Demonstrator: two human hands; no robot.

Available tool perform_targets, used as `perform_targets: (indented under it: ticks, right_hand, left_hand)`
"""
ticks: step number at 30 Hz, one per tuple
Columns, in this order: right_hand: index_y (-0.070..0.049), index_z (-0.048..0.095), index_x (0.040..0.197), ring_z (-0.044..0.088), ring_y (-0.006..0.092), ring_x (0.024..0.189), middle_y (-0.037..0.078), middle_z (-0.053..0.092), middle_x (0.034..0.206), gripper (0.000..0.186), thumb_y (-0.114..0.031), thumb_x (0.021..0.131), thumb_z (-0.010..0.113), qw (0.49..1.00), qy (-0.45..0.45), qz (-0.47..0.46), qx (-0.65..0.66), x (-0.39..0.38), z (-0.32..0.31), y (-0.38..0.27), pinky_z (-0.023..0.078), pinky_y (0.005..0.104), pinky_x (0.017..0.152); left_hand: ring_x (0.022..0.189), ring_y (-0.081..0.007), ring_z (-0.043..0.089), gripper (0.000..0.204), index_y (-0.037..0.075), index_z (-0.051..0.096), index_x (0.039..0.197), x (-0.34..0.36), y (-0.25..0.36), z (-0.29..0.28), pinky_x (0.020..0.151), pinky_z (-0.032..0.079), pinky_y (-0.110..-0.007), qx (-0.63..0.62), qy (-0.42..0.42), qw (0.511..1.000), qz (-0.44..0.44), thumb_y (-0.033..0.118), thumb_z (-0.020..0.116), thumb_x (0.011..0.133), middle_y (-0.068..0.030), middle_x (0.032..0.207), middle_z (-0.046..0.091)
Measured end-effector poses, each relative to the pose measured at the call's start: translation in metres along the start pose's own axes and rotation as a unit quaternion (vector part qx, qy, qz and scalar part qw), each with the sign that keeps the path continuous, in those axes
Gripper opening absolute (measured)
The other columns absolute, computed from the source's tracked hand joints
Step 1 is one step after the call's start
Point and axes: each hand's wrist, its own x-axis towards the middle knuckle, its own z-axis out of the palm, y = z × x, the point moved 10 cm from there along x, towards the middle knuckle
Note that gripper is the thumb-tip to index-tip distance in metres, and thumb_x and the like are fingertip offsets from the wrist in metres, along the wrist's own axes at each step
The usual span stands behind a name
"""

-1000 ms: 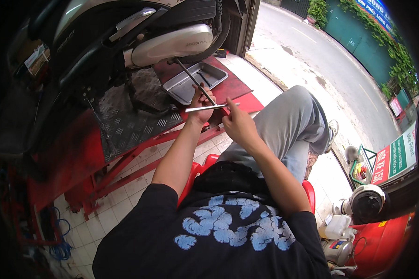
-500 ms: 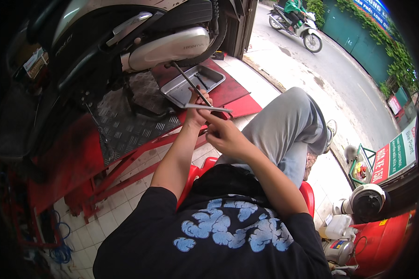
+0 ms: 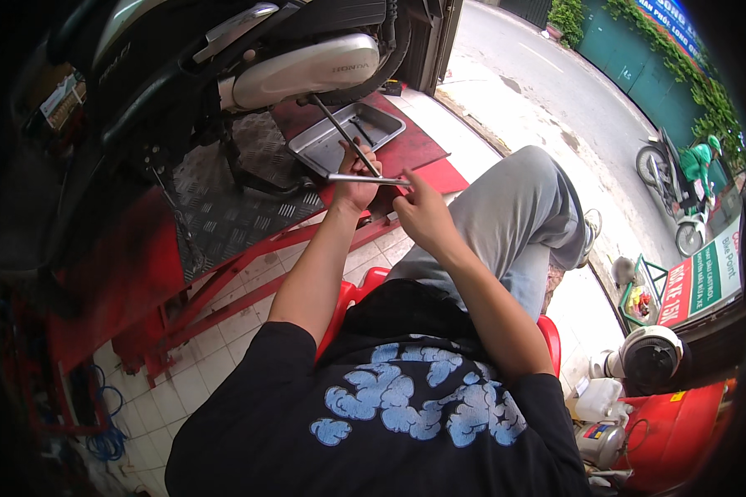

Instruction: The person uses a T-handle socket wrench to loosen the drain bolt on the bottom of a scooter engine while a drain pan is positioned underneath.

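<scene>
A long T-handle wrench (image 3: 336,126) slants down from the underside of the scooter (image 3: 302,74) toward me. My left hand (image 3: 358,182) is closed around its shaft, just under the crossbar. My right hand (image 3: 423,213) is at the crossbar's right end, its index finger raised against the bar and the other fingers curled in. Where the wrench's far tip meets the scooter is hard to make out. Below that spot lies a grey metal drain tray (image 3: 307,160) with a dark bar-like thing inside.
The scooter stands on a red lift (image 3: 261,290) with a black tread plate (image 3: 253,211). I sit on a red plastic chair (image 3: 348,302), legs to the right. A fan (image 3: 651,356), jugs and a red drum (image 3: 675,435) stand at lower right. Blue hose (image 3: 108,439) lies at lower left.
My right hand has moved slightly up and right to the crossbar's end, and the crossbar's angle has shifted. My left hand stays on the shaft. Outside, a rider has passed toward the right.
</scene>
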Motion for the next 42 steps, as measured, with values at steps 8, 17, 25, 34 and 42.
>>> perform_targets:
  ticks: [8,17,25,34,42]
  right_hand:
    - [0.000,0.062,0.123,0.058,0.0285,0.060,0.019,0.059,0.068,0.047,-0.013,0.079,0.056,0.992,-0.080,-0.069,0.067,-0.001,0.015,-0.022,0.046,0.0392,0.062]
    - [-0.011,0.058,0.120,0.059,0.0244,0.098,0.007,0.063,0.097,0.050,-0.030,0.077,0.075,0.877,0.169,-0.271,-0.360,-0.032,-0.011,-0.085,0.043,0.0406,0.092]
    - [-0.006,0.060,0.108,0.059,0.0203,0.093,0.004,0.063,0.087,0.042,-0.032,0.077,0.069,0.815,0.042,-0.368,-0.446,0.009,0.044,-0.073,0.038,0.0431,0.096]
    - [0.004,0.059,0.086,0.062,0.0427,0.075,0.024,0.063,0.078,0.040,-0.036,0.093,0.056,0.979,-0.081,-0.111,-0.148,0.044,0.061,-0.032,0.048,0.0495,0.069]
    - [0.002,0.059,0.086,0.063,0.0409,0.070,0.023,0.064,0.073,0.031,-0.029,0.091,0.055,0.986,-0.080,-0.084,-0.121,0.034,0.044,-0.038,0.048,0.0487,0.066]
  left_hand:
    - [0.059,-0.0022,0.040,0.021,0.011,0.067,0.108,0.003,0.006,0.010,0.059,0.031,-0.019,0.034,-0.008,0.999,0.013,0.023,0.069,0.091,0.0073,0.073,0.046]
    - [0.060,-0.0007,0.040,0.015,0.012,0.068,0.102,0.001,0.000,-0.002,0.058,0.031,-0.018,0.057,0.002,0.998,0.006,0.024,0.067,0.093,0.0083,0.071,0.043]
    - [0.062,-0.0017,0.036,0.013,0.016,0.066,0.098,0.000,0.010,-0.016,0.055,0.033,-0.014,0.076,-0.006,0.997,-0.017,0.028,0.065,0.095,0.0077,0.072,0.039]
    - [0.060,-0.0042,0.036,0.018,0.017,0.062,0.090,0.001,0.019,-0.022,0.056,0.034,-0.019,0.091,0.028,0.995,0.013,0.035,0.067,0.093,0.0082,0.069,0.039]
    - [0.058,-0.0056,0.039,0.043,0.012,0.065,0.090,-0.008,0.023,-0.009,0.049,0.031,-0.021,0.159,0.126,0.979,0.031,0.055,0.058,0.091,0.0041,0.068,0.048]
